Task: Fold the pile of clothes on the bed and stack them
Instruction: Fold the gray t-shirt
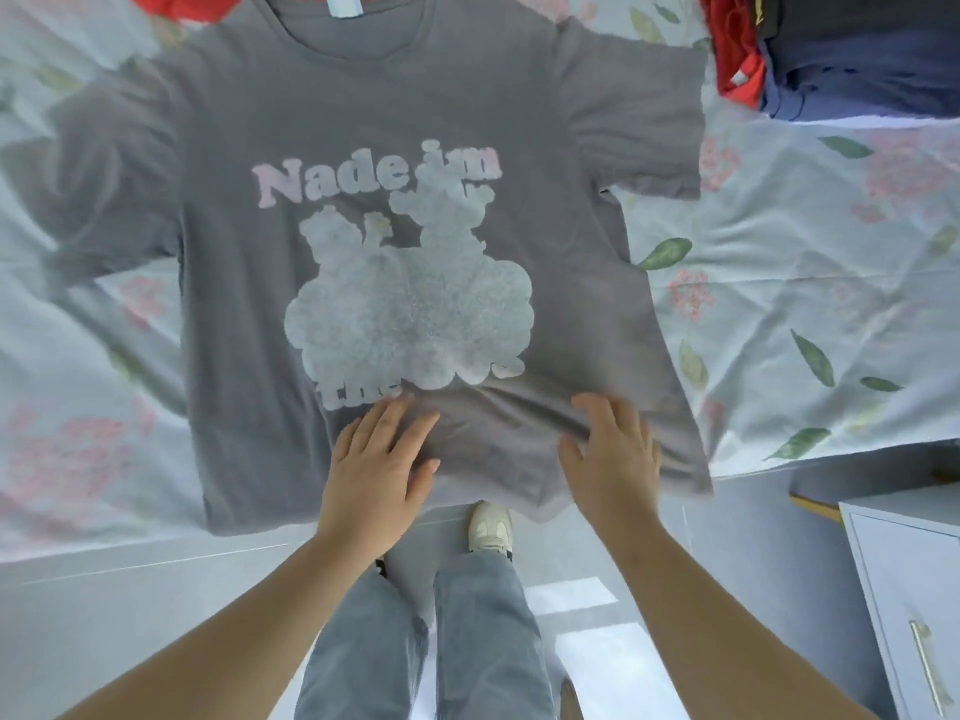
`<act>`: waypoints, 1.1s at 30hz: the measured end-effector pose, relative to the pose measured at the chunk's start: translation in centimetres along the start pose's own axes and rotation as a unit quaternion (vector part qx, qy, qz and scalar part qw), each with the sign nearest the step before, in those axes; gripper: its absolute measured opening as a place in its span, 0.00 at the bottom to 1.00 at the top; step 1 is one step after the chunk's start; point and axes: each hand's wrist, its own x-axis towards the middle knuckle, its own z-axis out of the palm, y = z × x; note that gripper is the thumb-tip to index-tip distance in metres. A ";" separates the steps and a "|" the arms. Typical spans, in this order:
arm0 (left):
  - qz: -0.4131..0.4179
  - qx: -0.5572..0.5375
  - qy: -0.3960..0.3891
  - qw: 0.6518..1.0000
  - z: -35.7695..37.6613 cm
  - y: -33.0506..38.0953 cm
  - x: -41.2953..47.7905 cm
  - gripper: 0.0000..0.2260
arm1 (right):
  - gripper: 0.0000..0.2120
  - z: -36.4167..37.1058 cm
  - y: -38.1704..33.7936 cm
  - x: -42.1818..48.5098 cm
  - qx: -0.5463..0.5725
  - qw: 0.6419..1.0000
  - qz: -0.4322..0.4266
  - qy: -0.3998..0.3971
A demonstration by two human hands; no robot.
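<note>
A grey T-shirt (249, 283) with a pale print lies spread face up on the floral bed sheet (810, 283), its collar away from me and its hem hanging slightly over the bed's near edge. My left hand (382, 459) rests flat on the lower middle of the shirt, fingers straight. My right hand (613, 454) lies flat on the lower right part, fingers spread. Small wrinkles bunch in the cloth between the two hands. A stack of folded clothes (852, 65), dark blue and grey with red beside it, sits at the far right of the bed.
A red garment (182, 5) peeks out beyond the collar at the top left. A pale cabinet with a metal handle (914, 605) stands on the floor at the right. My legs and a white shoe (491, 527) are below the bed's edge.
</note>
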 end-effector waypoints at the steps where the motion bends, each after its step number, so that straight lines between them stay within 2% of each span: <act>1: -0.038 -0.011 0.032 0.999 -0.5 -0.8 -0.6 0.17 | 0.19 0.9 -1.7 -0.1 -0.010 0.999 -0.037 -0.019; 3: -0.154 -0.022 0.089 0.984 -1.5 -3.0 -1.7 0.16 | 0.20 3.1 -4.9 -0.4 -0.012 0.994 -0.090 -0.058; 5: -0.312 -0.062 0.093 0.944 -2.4 -5.2 -2.3 0.22 | 0.21 5.0 -7.0 -0.8 -0.012 0.991 -0.098 -0.090; 7: -0.465 -0.144 0.089 0.869 -3.2 -7.0 -2.3 0.29 | 0.22 6.4 -8.1 -1.0 -0.031 0.991 -0.076 -0.102; 9: -0.564 -0.224 0.081 0.791 -3.9 -8.5 -2.3 0.30 | 0.22 7.0 -8.3 -1.3 -0.048 0.992 -0.060 -0.100; 10: -0.577 -0.263 0.068 0.770 -4.1 -9.4 -2.4 0.26 | 0.22 7.0 -8.2 -1.4 -0.055 0.992 -0.059 -0.100; 12: -0.539 -0.353 0.028 0.764 -4.4 -11.1 -3.0 0.15 | 0.23 6.8 -8.0 -1.6 -0.069 0.990 -0.066 -0.106; 13: -0.512 -0.392 0.029 0.763 -4.6 -12.1 -3.6 0.13 | 0.23 6.6 -8.0 -1.6 -0.078 0.988 -0.068 -0.111; 16: -0.489 -0.453 0.109 0.737 -5.9 -14.1 -5.7 0.08 | 0.23 6.2 -7.9 -1.6 -0.098 0.986 -0.069 -0.116; 17: -0.480 -0.463 0.103 0.738 -6.1 -14.3 -6.4 0.06 | 0.23 6.3 -8.1 -1.6 -0.103 0.986 -0.067 -0.116; 19: -0.436 -0.475 -0.010 0.764 -6.1 -14.0 -7.3 0.04 | 0.23 6.5 -8.4 -1.6 -0.106 0.986 -0.060 -0.110; 21: -0.400 -0.459 -0.135 0.782 -5.7 -14.1 -8.1 0.12 | 0.24 6.8 -8.7 -1.6 -0.110 0.987 -0.050 -0.102; 22: -0.401 -0.450 -0.151 0.784 -5.5 -14.5 -8.5 0.14 | 0.24 6.9 -8.8 -1.6 -0.114 0.988 -0.046 -0.099; 24: -0.420 -0.426 -0.128 0.791 -5.6 -15.4 -9.1 0.12 | 0.24 7.1 -9.0 -1.7 -0.123 0.987 -0.040 -0.098; 28: -0.404 -0.305 -0.130 0.853 -5.4 -15.6 -9.4 0.14 | 0.26 7.2 -9.9 -1.9 -0.162 0.983 -0.032 -0.084; 31: -0.441 -0.287 -0.025 0.850 -5.6 -14.9 -8.7 0.17 | 0.31 7.8 -11.7 -2.1 -0.188 0.975 -0.099 -0.060; 33: -0.459 -0.249 -0.023 0.852 -5.4 -15.0 -8.2 0.13 | 0.32 8.7 -12.8 -2.4 -0.196 0.962 -0.158 -0.110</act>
